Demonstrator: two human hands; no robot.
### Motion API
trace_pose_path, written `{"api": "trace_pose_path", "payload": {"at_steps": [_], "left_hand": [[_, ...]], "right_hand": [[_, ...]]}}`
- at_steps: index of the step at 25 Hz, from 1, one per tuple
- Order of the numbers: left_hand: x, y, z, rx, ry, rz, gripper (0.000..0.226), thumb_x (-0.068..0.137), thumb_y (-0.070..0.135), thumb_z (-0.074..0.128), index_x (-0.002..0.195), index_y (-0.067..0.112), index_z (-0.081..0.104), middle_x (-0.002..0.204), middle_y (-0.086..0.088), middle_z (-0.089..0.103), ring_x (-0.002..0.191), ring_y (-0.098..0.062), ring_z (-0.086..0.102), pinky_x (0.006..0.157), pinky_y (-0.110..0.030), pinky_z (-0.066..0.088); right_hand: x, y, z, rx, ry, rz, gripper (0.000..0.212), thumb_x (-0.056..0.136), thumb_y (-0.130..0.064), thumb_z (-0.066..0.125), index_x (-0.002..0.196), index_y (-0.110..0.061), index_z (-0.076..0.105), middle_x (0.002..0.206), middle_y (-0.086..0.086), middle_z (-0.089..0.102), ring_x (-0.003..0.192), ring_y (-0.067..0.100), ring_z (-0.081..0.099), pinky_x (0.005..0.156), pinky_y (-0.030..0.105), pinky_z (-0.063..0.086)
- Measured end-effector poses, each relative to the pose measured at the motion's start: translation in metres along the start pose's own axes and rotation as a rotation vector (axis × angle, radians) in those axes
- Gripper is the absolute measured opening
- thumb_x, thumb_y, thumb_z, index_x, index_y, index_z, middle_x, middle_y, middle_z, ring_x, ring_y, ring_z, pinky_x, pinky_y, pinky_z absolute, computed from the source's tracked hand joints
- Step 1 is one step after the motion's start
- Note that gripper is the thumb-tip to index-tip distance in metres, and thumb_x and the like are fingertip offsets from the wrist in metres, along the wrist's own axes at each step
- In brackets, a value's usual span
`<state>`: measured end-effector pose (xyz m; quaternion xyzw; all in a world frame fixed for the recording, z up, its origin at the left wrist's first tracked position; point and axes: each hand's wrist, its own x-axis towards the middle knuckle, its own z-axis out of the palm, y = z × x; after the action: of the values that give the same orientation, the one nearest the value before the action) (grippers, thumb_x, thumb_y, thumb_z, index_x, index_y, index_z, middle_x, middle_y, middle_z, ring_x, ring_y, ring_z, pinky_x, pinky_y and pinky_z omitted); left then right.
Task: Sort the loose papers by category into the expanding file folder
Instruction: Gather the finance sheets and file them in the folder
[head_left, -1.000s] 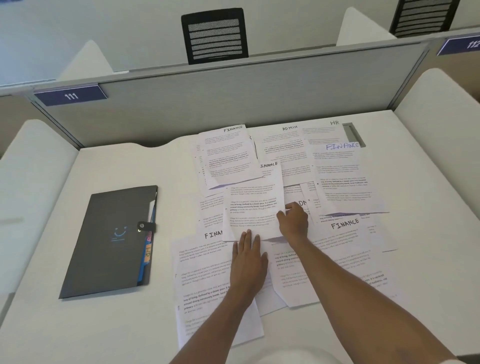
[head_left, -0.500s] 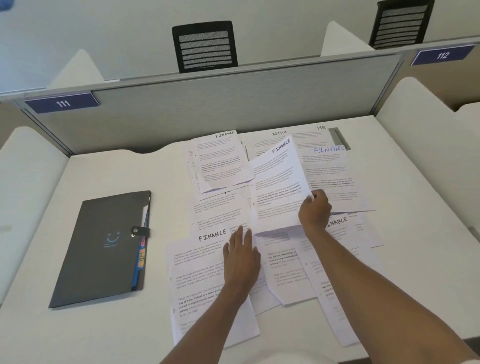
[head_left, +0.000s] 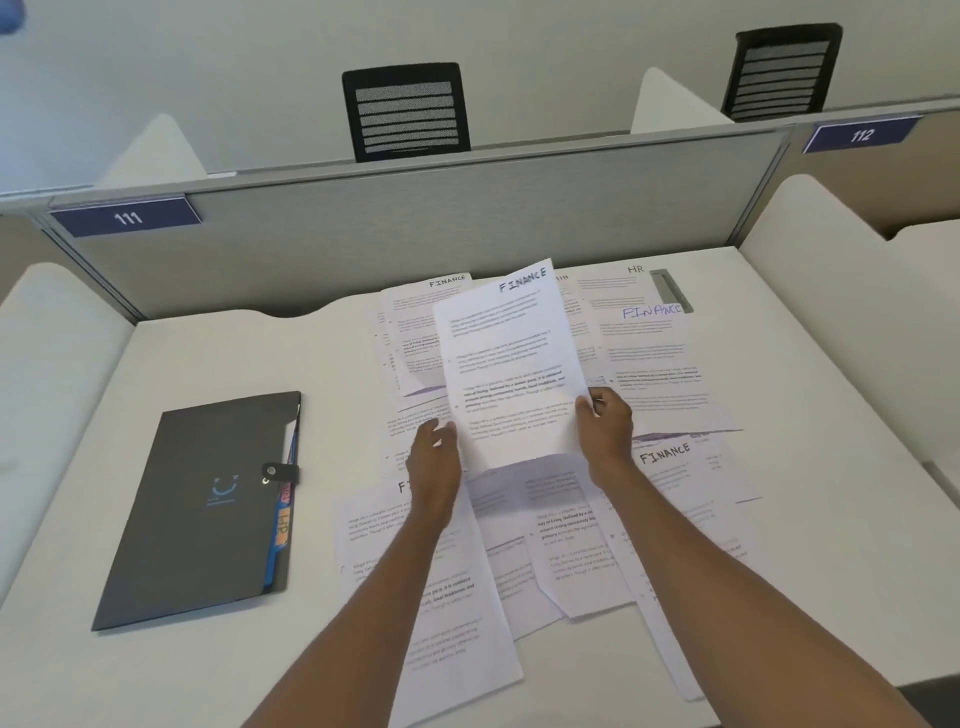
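White FINANCE sheet lifted; left hand now grips.

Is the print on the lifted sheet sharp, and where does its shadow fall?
Head view: on the white lifted sheet only the handwritten FINANCE heading reads; printed lines are blurred. Head view: its soft shadow falls on the loose papers just below.

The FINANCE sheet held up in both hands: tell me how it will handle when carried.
Likely floppy: the FINANCE sheet is a thin page whose bottom edge curves between the left hand and right hand. Probably very light, since grips at its lower edges hold it up. It may droop if one hand lets go.
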<state>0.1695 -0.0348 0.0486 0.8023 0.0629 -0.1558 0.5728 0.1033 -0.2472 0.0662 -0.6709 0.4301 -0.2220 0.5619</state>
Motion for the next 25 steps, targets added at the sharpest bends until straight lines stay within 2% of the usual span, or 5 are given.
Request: {"api": "trace_pose_path", "payload": {"at_steps": [5,12,16,21,25], "left_hand": [[0.037,-0.026,-0.044,-0.318,0.024,-0.212,0.023,0.101,0.029,0.064,0.089,0.013,0.074,0.100,-0.010,0.078,0.087,-0.030,0.068,0.072,-0.042,0.053],[0.054,-0.066,-0.077,-0.303,0.159,-0.323,0.010,0.094,0.013,0.073,0.103,0.015,0.075,0.112,-0.009,0.077,0.101,-0.031,0.073,0.086,-0.044,0.061],[0.059,-0.080,-0.084,-0.308,0.181,-0.355,0.006,0.095,0.013,0.072,0.098,0.015,0.076,0.106,-0.006,0.078,0.099,-0.030,0.073,0.094,-0.047,0.060],[0.052,-0.089,-0.086,-0.312,0.117,-0.301,0.007,0.097,0.014,0.071,0.101,0.010,0.075,0.100,-0.008,0.081,0.090,-0.026,0.071,0.086,-0.043,0.059],[0.050,-0.088,-0.090,-0.367,0.090,-0.313,0.015,0.098,0.010,0.072,0.110,0.001,0.072,0.105,-0.013,0.080,0.089,-0.023,0.072,0.088,-0.042,0.060]], "right_hand": [[-0.012,0.009,0.046,-0.019,-0.193,0.087,0.010,0.099,-0.013,0.062,0.100,-0.005,0.069,0.096,0.007,0.073,0.080,0.018,0.062,0.066,0.026,0.048],[-0.007,0.008,0.098,-0.239,-0.315,0.008,0.011,0.095,-0.010,0.064,0.103,-0.005,0.071,0.096,0.006,0.072,0.086,0.019,0.064,0.064,0.020,0.046],[0.022,-0.009,0.121,-0.340,-0.232,-0.118,0.011,0.089,-0.006,0.064,0.098,-0.004,0.069,0.093,0.007,0.071,0.090,0.026,0.068,0.074,0.033,0.055],[0.066,-0.027,0.159,-0.618,-0.253,-0.184,0.036,0.095,-0.019,0.066,0.126,-0.003,0.059,0.128,0.014,0.059,0.118,0.031,0.058,0.095,0.040,0.050],[0.087,-0.029,0.185,-0.857,-0.263,-0.222,0.053,0.096,-0.032,0.067,0.134,-0.001,0.048,0.135,0.016,0.050,0.129,0.033,0.048,0.101,0.043,0.049]]}}
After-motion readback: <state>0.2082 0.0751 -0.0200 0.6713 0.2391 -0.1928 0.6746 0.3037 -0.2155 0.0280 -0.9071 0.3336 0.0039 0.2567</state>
